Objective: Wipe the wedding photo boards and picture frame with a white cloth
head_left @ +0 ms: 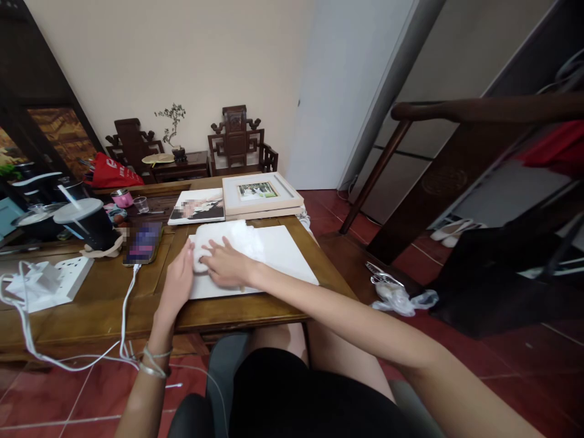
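Observation:
A flat white board or canvas (278, 255) lies on the wooden table (109, 304) in front of me. On its left part rests a white cloth (228, 234). My right hand (227, 264) lies flat on the cloth with fingers stretched out, pressing it down. My left hand (179, 281) stands on edge against the board's left side, fingers touching the cloth's end. Behind the board lie a framed picture (260, 193) and an unframed photo print (197, 205).
A phone (143, 242) on a white cable, a dark cup with lid and straw (89, 222), a white power strip (68, 277) and small cups sit on the table's left. Carved chairs (237, 143) stand at the wall. A plastic bag (399, 296) lies on a bench to the right.

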A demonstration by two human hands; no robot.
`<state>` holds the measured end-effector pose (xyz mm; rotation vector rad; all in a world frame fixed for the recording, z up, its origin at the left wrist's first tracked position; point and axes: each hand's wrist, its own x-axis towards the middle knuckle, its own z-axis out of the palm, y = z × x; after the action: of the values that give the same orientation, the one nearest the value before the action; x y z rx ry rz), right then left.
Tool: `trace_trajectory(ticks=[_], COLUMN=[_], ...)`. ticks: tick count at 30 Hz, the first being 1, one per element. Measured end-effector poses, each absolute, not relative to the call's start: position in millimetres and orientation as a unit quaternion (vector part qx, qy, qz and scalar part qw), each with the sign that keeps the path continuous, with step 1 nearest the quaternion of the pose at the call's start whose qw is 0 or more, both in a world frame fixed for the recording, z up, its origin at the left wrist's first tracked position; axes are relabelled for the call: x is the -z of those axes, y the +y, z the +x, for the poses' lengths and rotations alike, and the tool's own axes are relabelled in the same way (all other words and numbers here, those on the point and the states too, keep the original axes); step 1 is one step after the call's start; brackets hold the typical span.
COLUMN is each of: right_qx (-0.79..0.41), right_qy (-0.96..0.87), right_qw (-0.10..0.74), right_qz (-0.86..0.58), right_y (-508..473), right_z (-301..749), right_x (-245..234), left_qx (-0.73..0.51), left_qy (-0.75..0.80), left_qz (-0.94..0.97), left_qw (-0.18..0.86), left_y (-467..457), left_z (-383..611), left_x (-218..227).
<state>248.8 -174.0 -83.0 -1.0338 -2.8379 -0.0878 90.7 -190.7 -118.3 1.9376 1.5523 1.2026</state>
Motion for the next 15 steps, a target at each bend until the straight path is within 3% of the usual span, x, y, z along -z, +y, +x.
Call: trace_trajectory(ticks=[7,15], right_qx=[-0.054,-0.053], right_qy=[-0.984,-0.938], right_qw=[0.05,0.047], right_qz=[-0.164,-0.34], right_y=[-224,-187], right_z=[281,312], right_x=[64,62], left_qx=[-0.427,-0.256], left_qy=[0.563,0.547], left_qz=[0.681,0.79], left_qw=[0.193,0.104], left_y=[-194,-194], left_z=[92,93], left_x=[112,127])
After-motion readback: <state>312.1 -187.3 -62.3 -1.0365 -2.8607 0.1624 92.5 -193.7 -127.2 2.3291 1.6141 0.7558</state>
